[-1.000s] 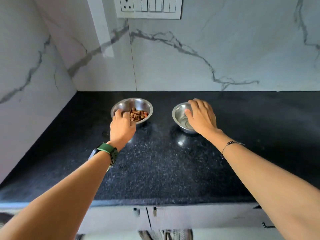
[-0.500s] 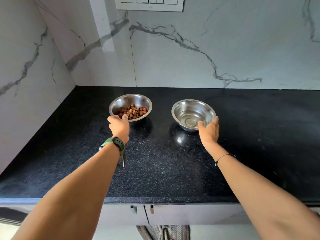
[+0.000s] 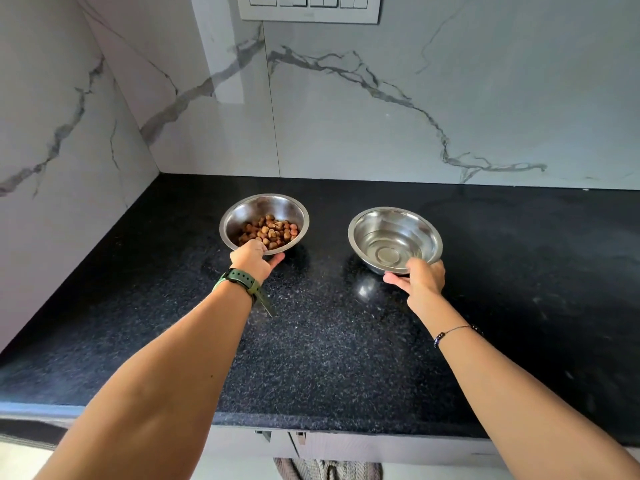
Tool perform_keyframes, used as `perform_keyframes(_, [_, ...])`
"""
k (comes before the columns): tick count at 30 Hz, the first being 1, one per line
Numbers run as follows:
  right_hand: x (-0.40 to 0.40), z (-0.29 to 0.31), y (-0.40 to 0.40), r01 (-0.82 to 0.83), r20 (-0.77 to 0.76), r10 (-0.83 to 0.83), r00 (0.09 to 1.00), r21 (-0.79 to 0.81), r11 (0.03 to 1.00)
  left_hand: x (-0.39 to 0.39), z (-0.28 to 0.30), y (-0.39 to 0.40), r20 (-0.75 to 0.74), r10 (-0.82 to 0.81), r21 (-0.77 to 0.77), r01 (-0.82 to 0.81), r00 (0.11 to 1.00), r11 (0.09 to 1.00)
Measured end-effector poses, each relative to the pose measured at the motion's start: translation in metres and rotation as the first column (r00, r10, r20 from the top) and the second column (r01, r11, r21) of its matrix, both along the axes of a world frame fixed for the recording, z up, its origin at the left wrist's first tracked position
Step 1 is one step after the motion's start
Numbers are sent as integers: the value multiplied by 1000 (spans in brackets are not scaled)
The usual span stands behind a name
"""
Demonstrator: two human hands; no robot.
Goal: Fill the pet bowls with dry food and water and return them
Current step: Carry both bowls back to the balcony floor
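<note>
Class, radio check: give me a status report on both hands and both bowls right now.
Left hand grips near rim of kibble bowl. Right hand grips near rim of second steel bowl; water not clearly discernible. Countertop around them: nothing in the way.

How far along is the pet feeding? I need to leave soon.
Filling looks done: the left bowl holds dry food, and the right bowl seems to hold clear water. In hand: the left hand and right hand grip the near rims. Left: carrying both back.
</note>
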State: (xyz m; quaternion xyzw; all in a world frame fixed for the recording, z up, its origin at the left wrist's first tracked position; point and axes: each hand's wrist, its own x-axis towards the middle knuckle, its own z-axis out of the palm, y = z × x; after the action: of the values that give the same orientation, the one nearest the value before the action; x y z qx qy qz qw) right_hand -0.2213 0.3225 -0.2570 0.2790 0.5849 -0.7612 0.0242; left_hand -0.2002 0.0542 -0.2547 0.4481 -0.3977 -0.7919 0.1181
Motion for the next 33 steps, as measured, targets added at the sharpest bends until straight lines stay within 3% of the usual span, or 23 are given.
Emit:
perform_keyframes(6, [-5, 0, -1, -83, -29, 82, 996, -12, 996, 22, 8, 5, -137, 115, 84, -104, 984, 991])
perform_keyframes(15, [5, 13, -39, -378, -78, 380, 922, 41, 925, 125, 25, -17, -226, 273, 5, -279, 935, 960])
perform_keyframes(25, [84, 29, -142, -782, -147, 777, 612, 38, 623, 308, 14, -43, -230, 640, 22, -653, 733, 757])
perform_keyframes(33, [206, 32, -245, -937, -145, 928, 344, 14, 350, 466, -1, -63, -221, 828, 15, -847, 515, 531])
